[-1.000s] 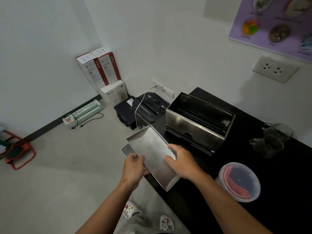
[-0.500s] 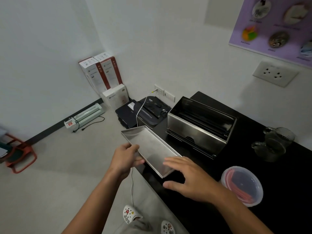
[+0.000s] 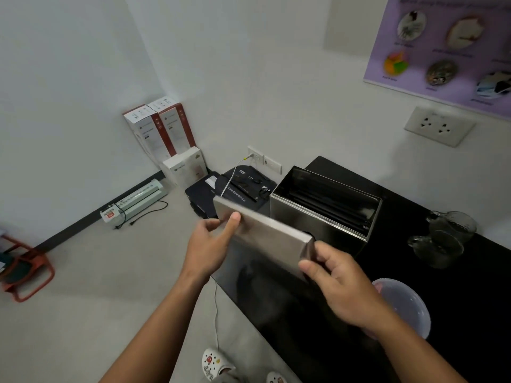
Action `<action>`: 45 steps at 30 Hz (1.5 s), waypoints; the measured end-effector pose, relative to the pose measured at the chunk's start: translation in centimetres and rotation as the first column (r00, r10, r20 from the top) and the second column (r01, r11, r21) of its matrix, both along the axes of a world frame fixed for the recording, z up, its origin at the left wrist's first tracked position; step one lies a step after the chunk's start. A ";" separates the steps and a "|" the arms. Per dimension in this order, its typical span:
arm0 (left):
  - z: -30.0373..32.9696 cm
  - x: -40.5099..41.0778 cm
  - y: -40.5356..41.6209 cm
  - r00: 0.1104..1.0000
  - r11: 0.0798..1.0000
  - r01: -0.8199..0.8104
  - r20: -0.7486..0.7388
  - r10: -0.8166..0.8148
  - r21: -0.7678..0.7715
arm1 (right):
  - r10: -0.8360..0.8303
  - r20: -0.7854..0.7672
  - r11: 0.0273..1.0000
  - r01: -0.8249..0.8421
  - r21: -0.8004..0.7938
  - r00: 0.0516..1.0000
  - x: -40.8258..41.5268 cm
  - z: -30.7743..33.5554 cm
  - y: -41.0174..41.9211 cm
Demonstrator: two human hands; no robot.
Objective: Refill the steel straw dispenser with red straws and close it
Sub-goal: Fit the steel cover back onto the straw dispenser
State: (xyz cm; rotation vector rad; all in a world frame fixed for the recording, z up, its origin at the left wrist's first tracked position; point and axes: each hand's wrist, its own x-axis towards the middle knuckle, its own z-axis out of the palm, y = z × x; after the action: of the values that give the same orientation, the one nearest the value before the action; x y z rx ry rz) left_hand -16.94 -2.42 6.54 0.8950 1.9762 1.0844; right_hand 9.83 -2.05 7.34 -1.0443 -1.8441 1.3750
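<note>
With our left hand (image 3: 206, 246) and right hand (image 3: 336, 283) pinching the steel lid (image 3: 262, 233) by its ends, seemingly lightly, it could slip onto the countertop (image 3: 456, 299).

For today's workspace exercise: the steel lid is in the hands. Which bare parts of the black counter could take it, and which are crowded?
Bare black counter lies under the steel lid, between the near edge, the dispenser and the plastic tub. Another strip runs behind the dispenser. Crowded: the right side, with glass cups and tub.
</note>
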 end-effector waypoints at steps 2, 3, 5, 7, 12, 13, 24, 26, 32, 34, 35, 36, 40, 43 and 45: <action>0.0 0.3 0.1 0.999 0.998 0.036 0.028 -0.038 0.051 | -0.057 -0.144 0.995 0.045 -0.089 0.988 0.5 0.4 0.5; 0.0 0.6 0.1 0.996 0.995 0.062 0.055 -0.067 0.082 | -0.088 -0.212 0.991 0.063 -0.122 0.973 0.8 0.6 0.8; -0.2 0.9 0.2 0.993 0.984 0.103 0.048 -0.110 0.143 | -0.123 -0.297 0.985 0.080 -0.156 0.947 1.4 0.7 1.7; -0.5 0.9 0.4 0.988 0.971 0.149 0.008 -0.153 0.185 | -0.170 -0.359 0.972 0.096 -0.214 0.918 2.3 0.5 2.7; -0.4 1.6 1.3 0.962 0.941 0.272 -0.069 -0.263 0.201 | -0.432 -0.399 0.877 0.273 -0.396 0.809 3.0 0.6 4.5; -0.3 1.9 1.6 0.956 0.933 0.292 -0.056 -0.286 0.213 | -0.487 -0.378 0.850 0.328 -0.412 0.787 3.0 0.4 4.9; -1.2 4.8 5.8 0.952 0.936 0.298 -0.132 -0.276 0.190 | -0.570 -0.143 0.815 0.535 -0.223 0.809 4.5 -0.1 7.1; -0.9 5.2 6.8 0.948 0.933 0.305 -0.157 -0.278 0.192 | -0.550 -0.110 0.832 0.530 -0.165 0.828 4.7 0.5 7.2; 0.3 5.7 10.2 0.939 0.925 0.321 -0.198 -0.282 0.202 | -0.587 -0.076 0.809 0.587 -0.021 0.806 4.5 0.9 9.0; 0.7 5.5 11.4 0.929 0.922 0.337 -0.224 -0.293 0.191 | -0.593 -0.055 0.805 0.593 -0.018 0.803 4.4 1.1 10.1; 0.9 5.4 12.1 0.924 0.920 0.347 -0.233 -0.303 0.179 | -0.596 -0.049 0.803 0.595 -0.029 0.802 4.4 1.4 10.7; 1.1 5.3 12.8 0.917 0.919 0.359 -0.245 -0.315 0.160 | -0.608 -0.047 0.794 0.606 -0.045 0.793 4.4 1.5 11.4; 1.6 5.2 15.0 0.894 0.912 0.394 -0.277 -0.352 0.112 | -0.615 -0.018 0.785 0.609 -0.117 0.789 4.7 1.9 13.4; 1.3 5.1 16.1 0.880 0.904 0.413 -0.304 -0.364 0.110 | -0.592 0.043 0.794 0.592 -0.141 0.804 5.1 1.3 14.1; 0.8 5.0 16.6 0.861 0.897 0.438 -0.319 -0.396 0.067 | -0.598 0.106 0.779 0.607 -0.158 0.795 5.4 0.6 14.3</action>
State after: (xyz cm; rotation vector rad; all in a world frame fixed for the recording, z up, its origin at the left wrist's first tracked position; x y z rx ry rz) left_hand -11.91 14.17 7.34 1.5605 1.8230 0.8741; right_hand 15.26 12.22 7.98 -1.6075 -1.2406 1.1306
